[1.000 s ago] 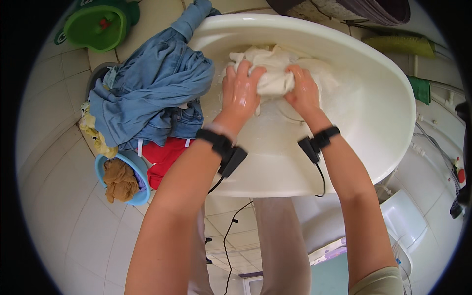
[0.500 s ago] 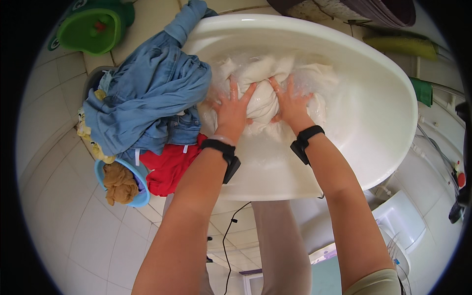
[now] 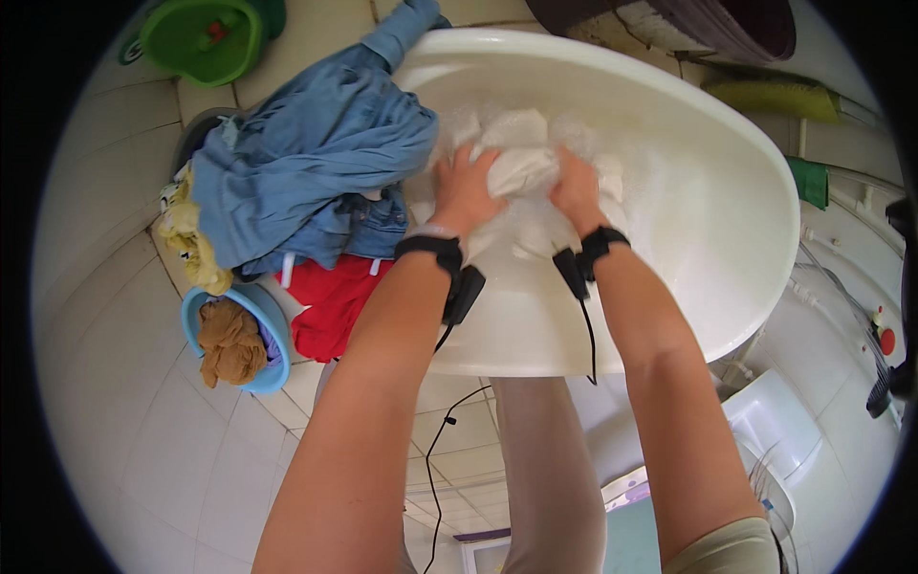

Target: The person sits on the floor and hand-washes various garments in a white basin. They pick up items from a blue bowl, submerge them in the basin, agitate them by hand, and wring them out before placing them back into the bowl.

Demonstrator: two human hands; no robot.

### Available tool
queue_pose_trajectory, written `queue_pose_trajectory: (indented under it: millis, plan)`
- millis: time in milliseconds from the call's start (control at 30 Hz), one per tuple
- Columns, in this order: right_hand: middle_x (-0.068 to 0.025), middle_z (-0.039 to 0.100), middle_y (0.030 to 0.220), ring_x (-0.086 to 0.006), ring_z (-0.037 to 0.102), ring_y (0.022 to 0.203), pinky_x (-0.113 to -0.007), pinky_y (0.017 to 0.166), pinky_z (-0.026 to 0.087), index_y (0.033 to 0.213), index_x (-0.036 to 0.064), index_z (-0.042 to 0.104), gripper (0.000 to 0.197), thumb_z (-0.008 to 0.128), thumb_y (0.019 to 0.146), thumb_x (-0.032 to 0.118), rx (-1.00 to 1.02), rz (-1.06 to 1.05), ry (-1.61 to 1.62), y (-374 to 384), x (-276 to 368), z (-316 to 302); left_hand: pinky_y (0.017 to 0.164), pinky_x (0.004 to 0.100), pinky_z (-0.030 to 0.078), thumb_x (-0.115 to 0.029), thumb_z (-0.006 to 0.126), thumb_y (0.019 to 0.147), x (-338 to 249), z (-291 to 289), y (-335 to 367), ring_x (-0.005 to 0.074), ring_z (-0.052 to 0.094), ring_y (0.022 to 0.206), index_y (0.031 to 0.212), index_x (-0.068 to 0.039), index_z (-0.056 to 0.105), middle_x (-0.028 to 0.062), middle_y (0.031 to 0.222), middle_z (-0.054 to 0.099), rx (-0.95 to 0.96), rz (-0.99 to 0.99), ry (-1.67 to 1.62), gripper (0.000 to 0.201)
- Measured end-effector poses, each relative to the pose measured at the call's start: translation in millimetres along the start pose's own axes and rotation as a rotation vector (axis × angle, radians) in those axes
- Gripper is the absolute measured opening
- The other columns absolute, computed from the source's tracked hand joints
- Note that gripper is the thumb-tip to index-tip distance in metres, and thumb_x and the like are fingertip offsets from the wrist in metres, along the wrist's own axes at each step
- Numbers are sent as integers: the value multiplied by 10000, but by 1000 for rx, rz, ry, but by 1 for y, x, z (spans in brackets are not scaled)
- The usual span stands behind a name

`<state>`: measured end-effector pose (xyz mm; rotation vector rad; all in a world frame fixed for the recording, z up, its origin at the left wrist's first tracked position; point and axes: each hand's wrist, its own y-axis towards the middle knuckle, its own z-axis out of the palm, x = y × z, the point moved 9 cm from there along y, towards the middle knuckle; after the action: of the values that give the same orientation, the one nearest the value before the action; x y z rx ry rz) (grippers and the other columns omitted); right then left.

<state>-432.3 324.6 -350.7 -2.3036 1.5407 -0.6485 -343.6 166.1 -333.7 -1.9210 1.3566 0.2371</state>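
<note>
Since a half-second ago both hands have bunched the white cloth [image 3: 521, 170] up: left hand [image 3: 466, 189] and right hand [image 3: 577, 188] clench it between them in the tub [image 3: 727, 220].

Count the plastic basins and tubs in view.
3: white tub under both hands, green basin top left, small blue basin lower left. A dark rim under the clothes may be another.

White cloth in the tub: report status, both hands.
Left hand and right hand gripping white cloth. Cloth bunched in white tub. Blue shirt draped over left rim.
</note>
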Motion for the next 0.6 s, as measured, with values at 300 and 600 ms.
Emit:
queue_pose_trajectory:
  millis: [300, 600]
  plan:
    - [-159, 527, 863, -395, 558, 796, -434, 666, 478, 981, 91, 613, 457, 667, 548, -44, -178, -440, 341, -162, 92, -130, 1085, 527, 325, -677, 536, 849, 12, -6, -124, 328, 332, 1375, 1494, -159, 292, 97, 1549, 259, 291, -956, -1323, 862]
    - [-103, 533, 782, -284, 531, 716, -339, 624, 452, 828, 43, 631, 293, 789, 582, 65, -245, -561, 623, -250, 171, -265, 1044, 412, 419, -568, 477, 936, -91, -24, -160, 245, 511, 1232, 1352, -111, 468, 88, 1359, 525, 529, -372, -2421, 618]
